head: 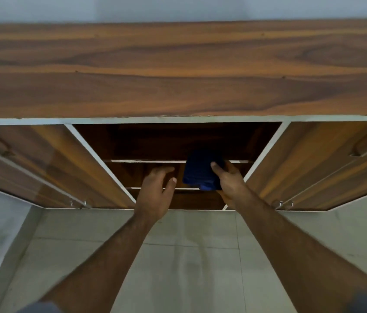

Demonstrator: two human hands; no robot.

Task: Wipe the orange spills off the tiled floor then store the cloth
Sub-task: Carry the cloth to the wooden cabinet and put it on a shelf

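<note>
A folded dark blue cloth point(200, 171) is held in front of the open wooden cabinet point(178, 141), level with its upper shelf edge point(146, 161). My right hand point(230, 179) grips the cloth from the right, thumb across its front. Just left of the cloth, my left hand point(155, 190) hovers with relaxed fingers and touches nothing. The cabinet's inside is dark, with a second shelf edge point(178, 188) lower down. The grey tiled floor point(189, 256) below shows no orange marks.
Both cabinet doors stand swung out: the left door point(49, 168) and the right door point(318, 163), each with a metal handle. A wide wooden countertop point(178, 71) runs above, against a pale wall. A wall edge runs down the left side.
</note>
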